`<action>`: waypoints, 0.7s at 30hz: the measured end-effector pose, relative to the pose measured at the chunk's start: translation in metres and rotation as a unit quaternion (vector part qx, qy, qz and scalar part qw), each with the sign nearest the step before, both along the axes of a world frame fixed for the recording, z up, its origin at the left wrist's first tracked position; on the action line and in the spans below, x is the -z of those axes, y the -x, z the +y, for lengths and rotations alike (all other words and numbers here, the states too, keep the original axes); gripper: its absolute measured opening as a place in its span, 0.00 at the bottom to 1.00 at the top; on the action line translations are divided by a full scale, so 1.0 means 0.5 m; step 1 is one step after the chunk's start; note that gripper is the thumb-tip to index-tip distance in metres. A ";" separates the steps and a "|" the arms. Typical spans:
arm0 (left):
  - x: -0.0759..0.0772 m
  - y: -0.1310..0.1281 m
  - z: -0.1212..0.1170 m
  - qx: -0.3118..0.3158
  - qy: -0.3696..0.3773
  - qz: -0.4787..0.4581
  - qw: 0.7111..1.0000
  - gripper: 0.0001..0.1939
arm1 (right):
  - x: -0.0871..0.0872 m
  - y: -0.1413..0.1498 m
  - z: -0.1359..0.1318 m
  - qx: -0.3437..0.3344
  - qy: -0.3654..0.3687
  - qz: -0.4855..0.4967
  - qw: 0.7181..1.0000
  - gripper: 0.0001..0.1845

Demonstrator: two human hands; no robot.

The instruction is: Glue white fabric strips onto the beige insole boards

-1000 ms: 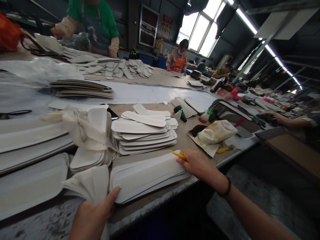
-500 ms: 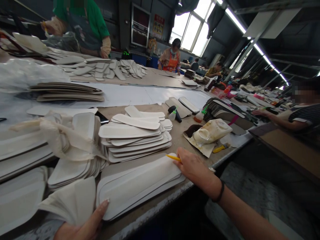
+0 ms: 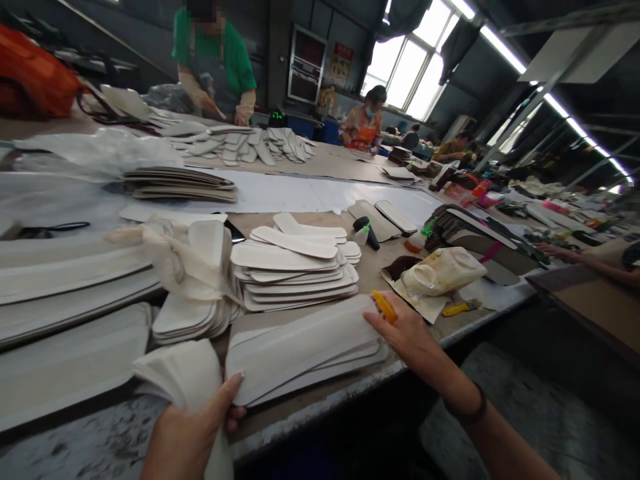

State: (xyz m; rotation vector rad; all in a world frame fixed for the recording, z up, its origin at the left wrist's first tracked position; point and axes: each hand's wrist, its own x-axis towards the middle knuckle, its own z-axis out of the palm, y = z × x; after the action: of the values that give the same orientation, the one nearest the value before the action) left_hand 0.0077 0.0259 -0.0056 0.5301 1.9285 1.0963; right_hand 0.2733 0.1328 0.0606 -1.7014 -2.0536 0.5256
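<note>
A long pale panel [image 3: 305, 340] with rounded corners lies slantwise on a few similar panels near the table edge. My left hand [image 3: 195, 427] closes around a folded bundle of cream cloth pieces [image 3: 180, 370], which hangs out below the fingers. Its thumb tip touches the panel's left end; whether it also grips the panel I cannot tell. At the panel's right end is my right hand [image 3: 407, 337], its fingers closed on a yellow pointed tool [image 3: 384, 307]. The thumb and fingertips touch the panel's corner, and the tool's point is hidden from view.
Behind the panel stand stacked white panels [image 3: 300, 277] and bundled panels with a cloth tie [image 3: 190, 267]. A stained plastic container [image 3: 445, 267], a yellow-handled brush [image 3: 460, 308] and a green-tipped bottle [image 3: 362, 233] lie to the right. Co-workers stand across the table, including one in green [image 3: 235, 53].
The view has shifted, so things sit farther right. My right hand has turned the yellow tool upward, and its fingers now touch the panel. The top panel has moved relative to those beneath.
</note>
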 end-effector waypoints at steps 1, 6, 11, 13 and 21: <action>-0.008 -0.005 0.002 -0.025 0.005 -0.040 0.999 0.19 | 0.002 0.004 0.000 0.014 0.010 0.018 1.000 0.17; -0.020 -0.013 0.002 -0.089 -0.016 -0.122 0.988 0.18 | 0.015 0.009 0.000 0.048 0.058 0.020 0.997 0.16; -0.010 -0.006 0.001 -0.052 -0.011 -0.100 0.994 0.17 | 0.014 0.004 -0.037 0.064 0.075 -0.096 0.991 0.13; -0.006 -0.006 0.001 -0.043 -0.008 -0.089 0.995 0.18 | 0.022 0.004 -0.061 0.096 0.065 -0.139 0.983 0.13; 0.007 0.011 0.013 -0.032 0.018 -0.054 0.998 0.21 | 0.096 0.011 -0.078 0.149 -0.009 -0.006 0.989 0.16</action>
State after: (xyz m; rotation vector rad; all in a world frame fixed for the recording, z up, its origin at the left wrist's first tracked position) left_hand 0.0022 0.0322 -0.0091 0.3830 1.8787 1.1058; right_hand 0.2679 0.0939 0.0126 -1.9588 -1.7603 0.3966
